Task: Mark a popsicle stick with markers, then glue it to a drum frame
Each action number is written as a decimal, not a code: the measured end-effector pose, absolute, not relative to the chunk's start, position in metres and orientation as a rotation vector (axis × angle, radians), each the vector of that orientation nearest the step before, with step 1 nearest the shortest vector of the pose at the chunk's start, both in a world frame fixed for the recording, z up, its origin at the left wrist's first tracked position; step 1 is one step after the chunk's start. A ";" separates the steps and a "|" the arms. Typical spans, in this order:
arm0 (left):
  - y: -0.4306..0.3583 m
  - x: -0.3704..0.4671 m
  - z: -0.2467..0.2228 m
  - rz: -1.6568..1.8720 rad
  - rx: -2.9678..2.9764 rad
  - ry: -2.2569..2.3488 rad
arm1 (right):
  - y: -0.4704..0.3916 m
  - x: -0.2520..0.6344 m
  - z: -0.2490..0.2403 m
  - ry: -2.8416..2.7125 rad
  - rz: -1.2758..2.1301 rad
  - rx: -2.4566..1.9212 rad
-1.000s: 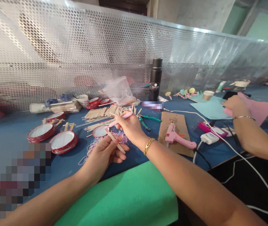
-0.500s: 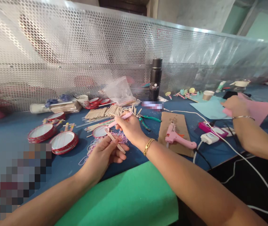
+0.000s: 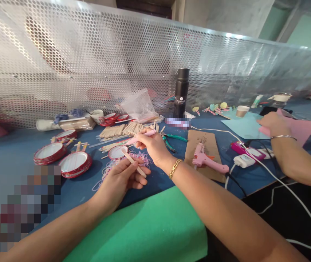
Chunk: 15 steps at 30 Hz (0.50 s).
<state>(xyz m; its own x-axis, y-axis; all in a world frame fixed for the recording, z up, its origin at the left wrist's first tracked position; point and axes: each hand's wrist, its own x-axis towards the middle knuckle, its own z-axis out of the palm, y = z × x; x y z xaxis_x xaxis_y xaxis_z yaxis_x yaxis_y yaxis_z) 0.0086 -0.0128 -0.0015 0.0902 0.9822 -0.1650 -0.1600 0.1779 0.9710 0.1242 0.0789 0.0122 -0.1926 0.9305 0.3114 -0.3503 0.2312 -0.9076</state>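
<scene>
A wooden craft stick is held in my left hand, pinched between thumb and fingers and slanting down to the right. My right hand grips a pink pen just above and to the right of that stick. Beneath and behind both hands lie tangled pastel rubber bands and a round red-rimmed disc. Loose craft sticks are piled behind them. Red-rimmed drum-like pieces stand to the left.
Green-handled pliers, a black bottle and a pink glue gun on cardboard lie beyond my right hand. A white cable crosses the right side. Another person's hand rests by pink paper. Green sheet lies in front.
The pink pen in my right hand has moved slightly up and away from the craft stick. My left hand keeps nearly the same pose.
</scene>
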 end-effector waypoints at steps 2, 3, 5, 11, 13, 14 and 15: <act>-0.013 0.010 0.000 1.113 0.990 1.108 | 0.079 0.124 0.012 -1.224 1.304 -0.655; -0.014 0.010 0.001 1.121 0.987 1.108 | 0.080 0.124 0.012 -1.211 1.301 -0.656; -0.014 0.011 0.003 1.130 0.985 1.109 | 0.081 0.124 0.010 -1.203 1.291 -0.646; -0.013 0.009 0.000 1.114 1.002 1.116 | 0.080 0.122 0.003 -1.309 1.255 -0.643; -0.013 0.008 -0.002 1.108 1.015 1.112 | 0.079 0.121 0.001 -1.326 1.243 -0.659; -0.012 0.008 -0.003 1.110 1.019 1.107 | 0.079 0.121 0.001 -1.333 1.235 -0.669; -0.012 0.007 -0.003 1.115 1.019 1.101 | 0.080 0.121 0.001 -1.338 1.222 -0.681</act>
